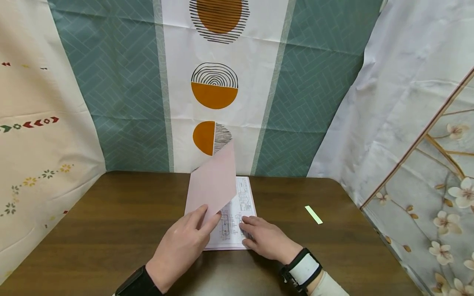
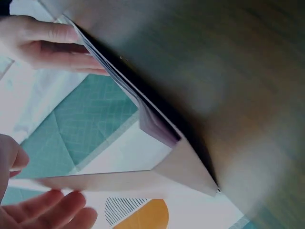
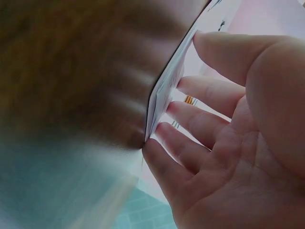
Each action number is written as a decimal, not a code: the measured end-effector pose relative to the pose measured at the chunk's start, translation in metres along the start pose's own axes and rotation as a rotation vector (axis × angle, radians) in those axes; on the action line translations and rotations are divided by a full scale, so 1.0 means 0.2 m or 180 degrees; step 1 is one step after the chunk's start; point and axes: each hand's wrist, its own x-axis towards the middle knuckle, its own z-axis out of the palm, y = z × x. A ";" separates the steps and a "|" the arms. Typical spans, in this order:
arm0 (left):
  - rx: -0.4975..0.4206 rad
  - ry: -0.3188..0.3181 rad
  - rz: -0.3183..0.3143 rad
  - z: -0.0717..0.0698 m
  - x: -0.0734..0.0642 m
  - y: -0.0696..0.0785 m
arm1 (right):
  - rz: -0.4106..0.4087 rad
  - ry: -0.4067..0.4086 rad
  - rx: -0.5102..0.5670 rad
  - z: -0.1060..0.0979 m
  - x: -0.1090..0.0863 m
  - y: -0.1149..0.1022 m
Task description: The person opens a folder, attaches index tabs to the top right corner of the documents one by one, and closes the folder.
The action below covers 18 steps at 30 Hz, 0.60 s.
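A pink paper cover (image 1: pixel 214 181) stands raised over the left part of a stack of printed sheets (image 1: pixel 230 230) with line drawings on them. Its near edge is pinched by my left hand (image 1: pixel 179 244); in the left wrist view the thumb and fingers (image 2: pixel 74 202) lie on opposite sides of it. My right hand (image 1: pixel 268 238) rests on the right part of the stack. In the right wrist view its fingertips touch the sheets' edge, the fingers (image 3: pixel 195 119) spread and loosely bent.
A pale green paper strip (image 1: pixel 313 214) lies on the brown wooden table (image 1: pixel 140 209), right of the stack. Behind the table hangs a patterned cloth (image 1: pixel 126 82), with a floral cloth (image 1: pixel 414 123) to the right and a cream one (image 1: pixel 44 164) to the left.
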 end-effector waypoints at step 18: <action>0.0582 0.1166 0.0230 -0.06 -0.02 -0.15 | 0.0170 -0.0091 0.0115 0.02 0.02 0.00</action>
